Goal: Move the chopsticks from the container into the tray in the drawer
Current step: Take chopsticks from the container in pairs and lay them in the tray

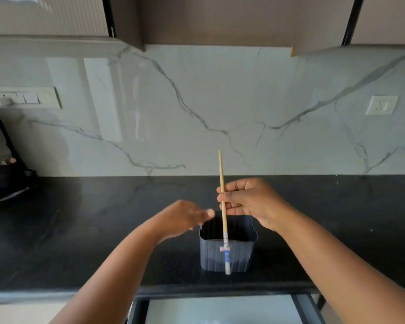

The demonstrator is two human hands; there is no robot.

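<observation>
Backdrop: pale marble-veined wall (220,101) behind a black counter (80,230); switch panel (26,98) at left, socket (381,105) at right, cabinets (220,19) overhead.
Far left: dark bag-like object (2,169) on the counter, too cut off to identify.
Container: dark blue ribbed container (239,253), squarish, standing upright near the counter's front edge, open top showing a dark interior.
Chopsticks: chopsticks (222,183) lifted nearly upright, pale wooden upper end rising against the wall, lower end wrapped in a white and blue paper sleeve hanging in front of the container's near wall; whether one stick or a pair, cannot tell.
Right hand: right hand (246,199) above the container's far rim, fingers curled around the chopsticks at mid-length, gripping them firmly.
Left hand: left hand (185,218) blurred, just left of the container's rim, fingers extended and relaxed, holding nothing, apart from the chopsticks.
Drawer: drawer (136,309) pulled open below the counter edge, dark frame around a pale grey tray (220,308); something whitish at the bottom edge, too cropped to make out.
</observation>
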